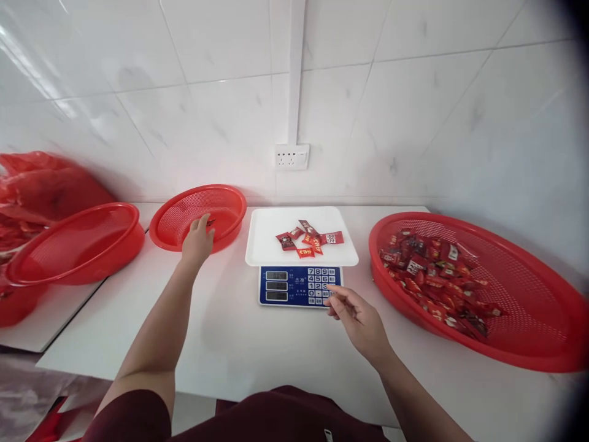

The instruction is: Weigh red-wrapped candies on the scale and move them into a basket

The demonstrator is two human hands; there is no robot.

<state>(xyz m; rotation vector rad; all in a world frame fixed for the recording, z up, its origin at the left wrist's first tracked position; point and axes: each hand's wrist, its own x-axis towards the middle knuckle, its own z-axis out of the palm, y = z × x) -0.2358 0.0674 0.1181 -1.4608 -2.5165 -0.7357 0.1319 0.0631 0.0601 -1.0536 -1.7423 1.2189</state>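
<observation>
My left hand reaches over the front rim of a red mesh basket. Its thumb and fingertips are around a small dark red snack packet, mostly hidden by the fingers. Close to the keypad of a blue-and-white digital scale hovers my right hand, fingers curled in towards the thumb. Anything inside its fingertips is hidden. On the white scale tray lie several red snack packets, loosely spread and partly overlapping.
To the right, a large red basket holds a heap of red packets. Another red basket stands at left, near red plastic bags. The white table meets a tiled wall with a socket.
</observation>
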